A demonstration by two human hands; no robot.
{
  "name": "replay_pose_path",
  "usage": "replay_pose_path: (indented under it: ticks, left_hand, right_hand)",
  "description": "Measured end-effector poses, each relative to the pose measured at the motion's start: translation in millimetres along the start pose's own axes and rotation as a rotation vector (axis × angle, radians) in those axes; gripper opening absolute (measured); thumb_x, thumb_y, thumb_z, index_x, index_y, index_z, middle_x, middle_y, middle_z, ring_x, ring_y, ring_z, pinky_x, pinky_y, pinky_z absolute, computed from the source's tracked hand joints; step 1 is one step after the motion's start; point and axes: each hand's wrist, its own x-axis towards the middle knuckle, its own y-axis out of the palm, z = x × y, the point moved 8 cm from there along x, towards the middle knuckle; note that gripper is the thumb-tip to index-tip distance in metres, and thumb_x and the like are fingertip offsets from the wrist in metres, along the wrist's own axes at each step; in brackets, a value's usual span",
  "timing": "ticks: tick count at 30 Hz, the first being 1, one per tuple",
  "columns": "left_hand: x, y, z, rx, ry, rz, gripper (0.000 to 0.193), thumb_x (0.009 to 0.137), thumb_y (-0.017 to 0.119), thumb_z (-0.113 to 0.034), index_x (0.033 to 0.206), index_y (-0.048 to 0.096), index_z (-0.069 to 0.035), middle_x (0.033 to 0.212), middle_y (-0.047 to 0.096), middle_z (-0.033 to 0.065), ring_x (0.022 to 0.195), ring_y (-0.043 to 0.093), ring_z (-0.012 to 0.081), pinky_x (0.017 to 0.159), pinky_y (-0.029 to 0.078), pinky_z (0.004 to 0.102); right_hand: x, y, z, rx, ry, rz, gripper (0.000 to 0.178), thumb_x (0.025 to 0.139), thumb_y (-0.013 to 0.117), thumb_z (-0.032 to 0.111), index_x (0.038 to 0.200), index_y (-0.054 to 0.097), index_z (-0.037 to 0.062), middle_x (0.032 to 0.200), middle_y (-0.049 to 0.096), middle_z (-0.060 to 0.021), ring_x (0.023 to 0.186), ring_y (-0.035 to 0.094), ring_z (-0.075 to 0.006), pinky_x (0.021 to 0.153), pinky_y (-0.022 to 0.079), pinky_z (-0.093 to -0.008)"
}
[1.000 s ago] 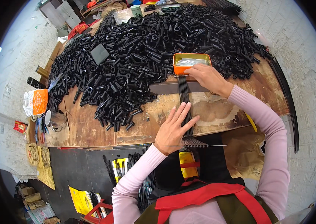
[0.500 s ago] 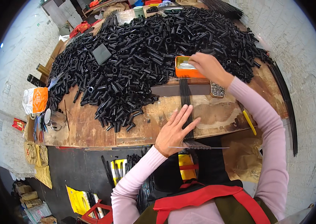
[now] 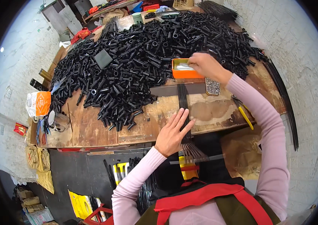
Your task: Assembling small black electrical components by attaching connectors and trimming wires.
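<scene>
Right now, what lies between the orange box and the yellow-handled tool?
In the head view, silvery bits in a small tray lie between the orange box and the yellow-handled tool.

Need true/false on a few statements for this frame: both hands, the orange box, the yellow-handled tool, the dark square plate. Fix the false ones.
1. The left hand lies flat on the thin black rods. True.
2. The right hand is at the orange box. True.
3. The orange box is closed. False: it is open, with thin pale pieces inside.
4. The right hand grips the yellow-handled tool. False: the yellow-handled tool lies on the table, apart from both hands.
5. The dark square plate sits on the pile of black parts. True.
</scene>
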Motion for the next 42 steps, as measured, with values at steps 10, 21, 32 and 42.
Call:
replay_pose_path:
  ticks: [10,21,32,42]
  left_hand:
    - [0,9,-1,0.099,0.030,-0.003,0.086,0.059,0.068,0.000,0.141,0.045,-0.013,0.152,0.033,0.0196,0.142,0.031,0.0355,0.117,0.028,0.0442]
    - [-6,11,-2,0.068,0.047,-0.031,0.085,0.061,0.065,0.000,0.142,0.047,-0.015,0.151,0.037,0.0191,0.140,0.036,0.0344,0.116,0.029,0.0447]
    - [-6,18,0,0.090,0.063,0.043,0.088,0.060,0.066,-0.003,0.144,0.042,-0.011,0.154,0.029,0.0220,0.144,0.027,0.0359,0.119,0.023,0.0439]
    - [-5,11,-1,0.035,0.025,-0.018,0.086,0.059,0.064,0.002,0.141,0.048,-0.014,0.151,0.036,0.0202,0.141,0.034,0.0350,0.117,0.028,0.0439]
  right_hand:
    - [-57,31,21,-0.038,0.014,0.180,0.027,0.084,0.058,0.005,0.111,0.066,0.0059,0.086,0.060,-0.0141,0.080,0.063,-0.0348,0.073,0.052,-0.0438]
    - [-59,31,20,-0.080,-0.014,0.189,0.027,0.083,0.061,0.007,0.109,0.067,0.0073,0.083,0.058,-0.0111,0.074,0.062,-0.0316,0.068,0.052,-0.0425]
    - [-56,36,21,-0.076,-0.054,0.218,0.025,0.081,0.059,0.006,0.105,0.067,0.0078,0.082,0.056,-0.0101,0.079,0.062,-0.0297,0.069,0.052,-0.0430]
    - [-60,32,22,-0.092,-0.047,0.213,0.027,0.082,0.060,0.004,0.108,0.066,0.0053,0.083,0.057,-0.0106,0.077,0.062,-0.0299,0.069,0.052,-0.0407]
